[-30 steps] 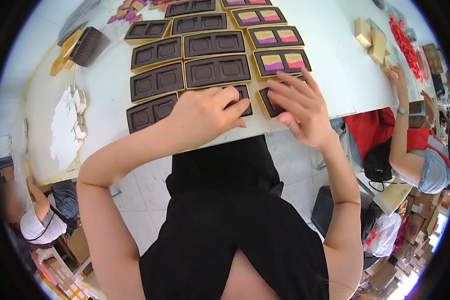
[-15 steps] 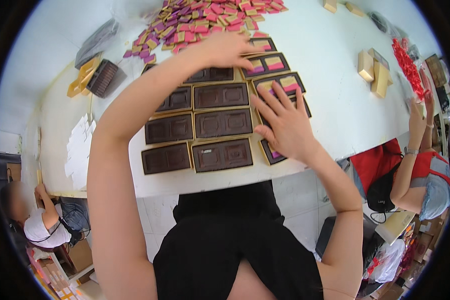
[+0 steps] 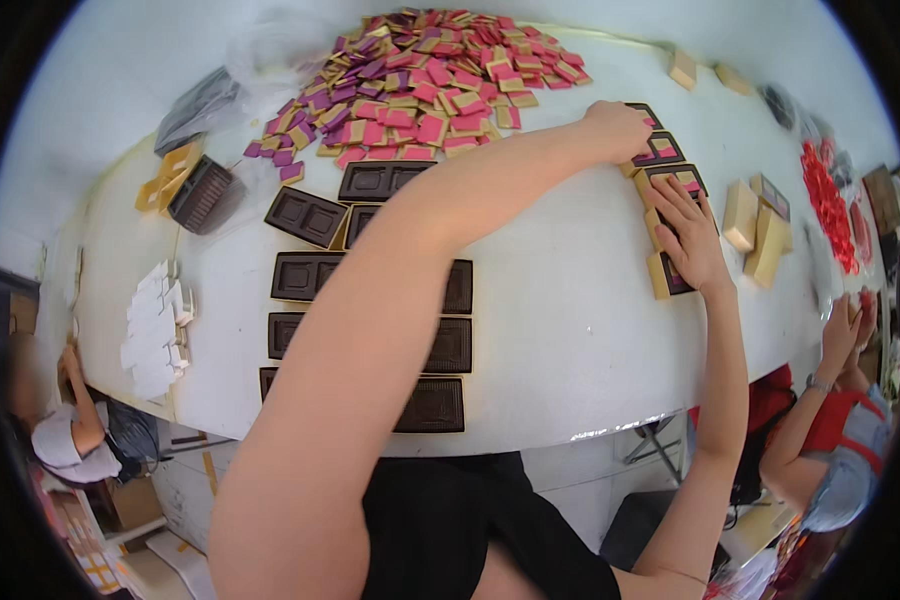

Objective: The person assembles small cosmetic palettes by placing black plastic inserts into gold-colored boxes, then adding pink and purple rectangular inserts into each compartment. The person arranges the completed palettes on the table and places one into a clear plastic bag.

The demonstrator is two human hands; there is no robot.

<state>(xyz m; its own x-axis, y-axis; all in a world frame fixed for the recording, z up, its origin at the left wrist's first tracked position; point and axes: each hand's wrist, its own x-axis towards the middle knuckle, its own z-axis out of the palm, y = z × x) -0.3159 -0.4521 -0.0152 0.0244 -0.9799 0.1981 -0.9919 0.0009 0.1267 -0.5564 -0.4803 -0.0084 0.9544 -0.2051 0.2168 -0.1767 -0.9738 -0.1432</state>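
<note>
A column of gold-sided boxes with dark trays [image 3: 684, 176] stands at the right of the table, pink, gold and purple wrapped pieces showing in several trays. My left hand [image 3: 618, 133] reaches across to the far end of this column and touches the far boxes; its fingers are mostly hidden. Lying over the nearer boxes, my right hand [image 3: 692, 240] is open, its fingers stretched and slightly apart. My left arm passes over another group of boxes [image 3: 435, 404] with unfilled dark trays and hides part of it.
A large heap of pink, gold and purple wrapped pieces [image 3: 430, 85] covers the far middle. Gold boxes [image 3: 765, 245] and red ribbon-like material [image 3: 827, 205] lie at right. White cut card [image 3: 155, 330] and a stack of dark trays [image 3: 202, 193] are at left. One person sits at each side.
The column of filled boxes has slid right, away from the unfilled group, with both my hands on it. My left arm now stretches farther right across the table.
</note>
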